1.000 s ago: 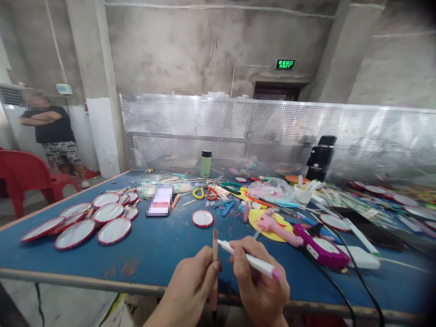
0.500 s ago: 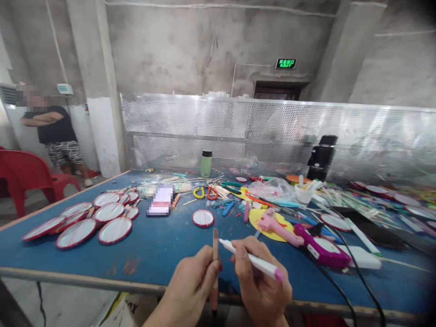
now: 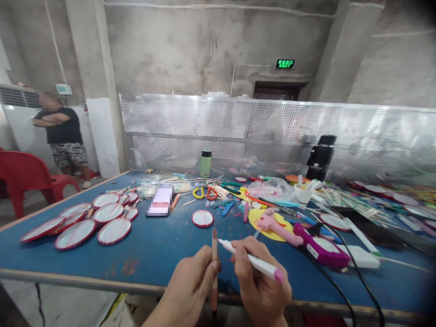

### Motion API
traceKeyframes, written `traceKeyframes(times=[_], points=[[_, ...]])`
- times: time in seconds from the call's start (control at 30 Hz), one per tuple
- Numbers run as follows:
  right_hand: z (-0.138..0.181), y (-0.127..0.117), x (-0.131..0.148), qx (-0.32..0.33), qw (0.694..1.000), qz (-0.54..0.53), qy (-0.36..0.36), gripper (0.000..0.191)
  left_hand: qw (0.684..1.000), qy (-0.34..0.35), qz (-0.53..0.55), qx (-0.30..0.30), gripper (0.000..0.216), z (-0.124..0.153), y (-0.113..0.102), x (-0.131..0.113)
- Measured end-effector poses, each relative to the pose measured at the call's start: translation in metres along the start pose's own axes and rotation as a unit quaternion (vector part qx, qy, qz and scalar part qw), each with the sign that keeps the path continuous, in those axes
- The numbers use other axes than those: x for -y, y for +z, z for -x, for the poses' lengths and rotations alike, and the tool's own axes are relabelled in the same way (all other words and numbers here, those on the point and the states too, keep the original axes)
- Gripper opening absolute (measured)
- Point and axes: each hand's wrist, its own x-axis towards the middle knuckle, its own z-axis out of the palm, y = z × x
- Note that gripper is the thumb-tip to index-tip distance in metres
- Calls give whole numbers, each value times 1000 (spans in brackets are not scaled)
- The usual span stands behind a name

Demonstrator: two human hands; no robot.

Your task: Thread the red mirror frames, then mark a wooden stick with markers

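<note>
My left hand (image 3: 190, 284) is closed around a flat wooden craft stick (image 3: 214, 250), held upright with its darker brown top end above my fingers. The lower part of the stick runs down past the table's front edge. In my right hand (image 3: 260, 279) is a white marker (image 3: 257, 262) with a pink end, gripped like a pen. Its white tip points left, right beside the stick's upper part; whether it touches I cannot tell. Beyond my hands a small round red-rimmed white disc (image 3: 202, 218) lies on the blue table.
Several red-rimmed discs (image 3: 114, 230) are grouped at the left, near a phone (image 3: 160, 200). Right of my hands lie a pink glue gun (image 3: 277, 227), a purple device (image 3: 322, 247) and black cables (image 3: 332, 279). A green bottle (image 3: 205, 164) stands behind. A person (image 3: 64, 129) stands far left.
Both hands, the stick and the marker keep nearly the same position. The person in the background has shifted slightly to the right. The whole view has moved a little.
</note>
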Motion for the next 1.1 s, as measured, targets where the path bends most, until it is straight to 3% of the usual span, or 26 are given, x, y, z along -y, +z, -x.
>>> traceKeyframes(times=[1.1], points=[[-1, -2, 1, 6, 1000, -15, 0, 19, 1000, -7, -10, 0, 33, 0, 0, -3]])
